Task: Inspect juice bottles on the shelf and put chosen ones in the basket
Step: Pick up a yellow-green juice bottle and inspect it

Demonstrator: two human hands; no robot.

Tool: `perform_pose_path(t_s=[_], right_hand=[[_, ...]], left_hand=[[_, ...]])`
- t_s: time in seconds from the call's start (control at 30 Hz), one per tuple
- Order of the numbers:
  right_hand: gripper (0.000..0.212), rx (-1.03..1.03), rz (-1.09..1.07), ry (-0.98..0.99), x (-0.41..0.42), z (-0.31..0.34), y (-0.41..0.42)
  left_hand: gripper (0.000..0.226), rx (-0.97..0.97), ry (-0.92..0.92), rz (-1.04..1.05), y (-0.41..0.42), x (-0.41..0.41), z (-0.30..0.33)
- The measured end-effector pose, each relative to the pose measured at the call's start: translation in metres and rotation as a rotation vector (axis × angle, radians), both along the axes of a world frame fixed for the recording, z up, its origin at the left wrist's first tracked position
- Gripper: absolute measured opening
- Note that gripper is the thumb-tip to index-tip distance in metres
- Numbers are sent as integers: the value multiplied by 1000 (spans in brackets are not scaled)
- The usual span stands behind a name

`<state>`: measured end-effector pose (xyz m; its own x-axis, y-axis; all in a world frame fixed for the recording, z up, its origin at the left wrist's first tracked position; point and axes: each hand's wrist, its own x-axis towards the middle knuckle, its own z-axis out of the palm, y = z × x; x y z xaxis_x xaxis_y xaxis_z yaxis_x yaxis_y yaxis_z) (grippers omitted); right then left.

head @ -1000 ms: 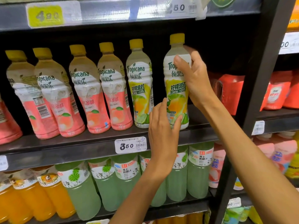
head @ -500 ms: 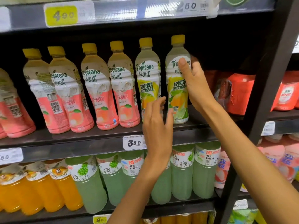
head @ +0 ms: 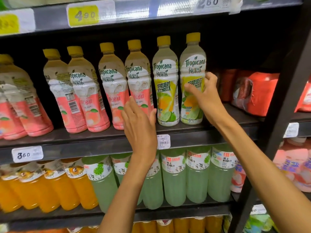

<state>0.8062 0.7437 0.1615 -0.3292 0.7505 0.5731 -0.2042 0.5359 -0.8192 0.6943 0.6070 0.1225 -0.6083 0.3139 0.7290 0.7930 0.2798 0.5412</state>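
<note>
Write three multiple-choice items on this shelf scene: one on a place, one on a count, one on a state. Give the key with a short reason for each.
1. Where does the bottle that the right hand touches stand?
A. left end of the row
B. right end of the Tropicana row
C. shelf below

2. How many lemon-lime Tropicana bottles with a yellow and green label stand on the middle shelf?
A. two
B. four
C. six

3. How is the left hand?
A. fist round a cap
B. open, fingers straight, in front of a peach bottle
C. holding a price tag

Key: 1 B, the right lemon-lime bottle is last before the red packs. 2 A, only that one and the left lemon-lime bottle carry such labels. 3 B, its fingers are straight and hold nothing.
</note>
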Motion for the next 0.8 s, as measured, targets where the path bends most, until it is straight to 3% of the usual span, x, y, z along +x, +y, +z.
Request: perform_pose_path(t_s=[0.2,0.37,0.53,0.8], right_hand=[[48,-4,130,-5,7,-7,-5],[51,-49,57,43,4,-10,-10],[50,-97,60,88,6,-14,-12],[53,-59,65,-10,15,-18,-12]], left_hand=[[67,54,-32,-54,3,-4,1],[70,94,-81,-101,4,-7,1],[65,46,6,-16,3,-5,-2],[67,47,-31,-115,-3,-11,-4]])
